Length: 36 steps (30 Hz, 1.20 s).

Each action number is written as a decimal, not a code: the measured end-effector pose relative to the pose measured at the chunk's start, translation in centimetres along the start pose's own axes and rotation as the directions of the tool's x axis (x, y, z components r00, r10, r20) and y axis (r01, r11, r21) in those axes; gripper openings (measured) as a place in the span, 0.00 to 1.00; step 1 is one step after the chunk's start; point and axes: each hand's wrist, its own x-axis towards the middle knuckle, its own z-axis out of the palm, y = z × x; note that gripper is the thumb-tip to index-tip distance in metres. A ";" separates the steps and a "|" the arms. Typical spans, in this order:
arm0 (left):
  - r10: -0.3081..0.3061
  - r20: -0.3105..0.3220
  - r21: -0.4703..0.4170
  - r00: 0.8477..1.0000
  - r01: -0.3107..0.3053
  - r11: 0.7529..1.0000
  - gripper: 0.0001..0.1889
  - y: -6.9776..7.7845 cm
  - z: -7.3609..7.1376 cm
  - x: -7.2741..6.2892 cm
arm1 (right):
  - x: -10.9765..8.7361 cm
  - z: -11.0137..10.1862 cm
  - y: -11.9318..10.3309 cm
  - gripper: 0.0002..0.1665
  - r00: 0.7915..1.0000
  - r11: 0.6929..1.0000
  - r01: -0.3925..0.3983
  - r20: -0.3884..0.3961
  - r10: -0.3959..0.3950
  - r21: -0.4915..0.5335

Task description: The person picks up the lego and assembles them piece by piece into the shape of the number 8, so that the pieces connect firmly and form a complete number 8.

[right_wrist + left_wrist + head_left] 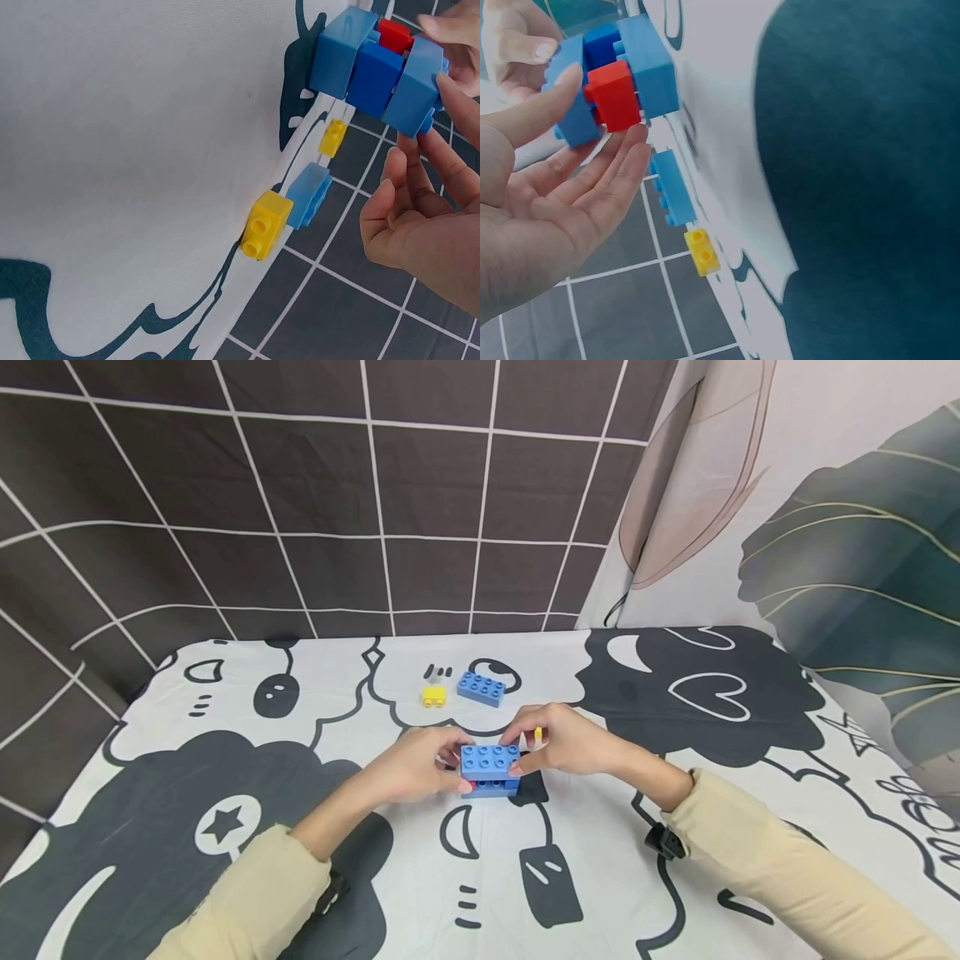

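Observation:
Between the two hands stands a stack of toy building bricks. Its base is a long light-blue brick (pixel 651 67), carrying a red brick (pixel 616 97) on the left and a dark-blue brick (pixel 375 79) on the right. Over these two is the upper light-blue brick (pixel 490 762), with narrow gaps showing beneath it in the left wrist view. My left hand (pixel 418 764) grips its left end, thumb in front and fingers behind, with the thumb tip close to the red brick. My right hand (pixel 566 741) pinches the right end between thumb and fingers.
Behind the stack lie a loose light-blue brick (pixel 480 689) and a small yellow brick (pixel 433 697). Another yellow brick (pixel 266 225) lies near my right hand, partly hidden by it in the head view. A patterned cloth (pixel 300 860) covers the table, with a dark gridded backdrop (pixel 427 485) behind.

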 end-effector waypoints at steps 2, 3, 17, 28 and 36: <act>0.032 -0.005 0.007 0.999 -0.032 0.999 0.22 0.0 -0.2 0.0 | 0.0 0.0 0.0 0.17 1.000 1.000 -0.001 0.002 0.001 0.001; 0.046 -0.006 0.008 0.999 -0.046 0.999 0.22 0.1 -0.3 0.0 | 0.0 0.0 0.0 0.17 1.000 1.000 -0.003 0.002 0.003 0.001; 0.035 -0.054 0.017 0.998 -0.034 0.999 0.17 0.4 -0.1 0.0 | 0.1 0.2 0.0 0.17 1.000 1.000 -0.017 0.006 0.017 0.017; 0.033 -0.057 0.007 0.998 -0.032 0.999 0.16 0.3 -0.1 0.1 | -0.4 0.5 0.2 0.18 1.000 1.000 -0.008 -0.024 0.008 0.022; 0.049 -0.054 0.008 0.997 -0.048 0.999 0.17 0.2 -0.1 0.0 | -0.7 0.2 0.5 0.19 1.000 1.000 0.011 0.003 -0.011 0.009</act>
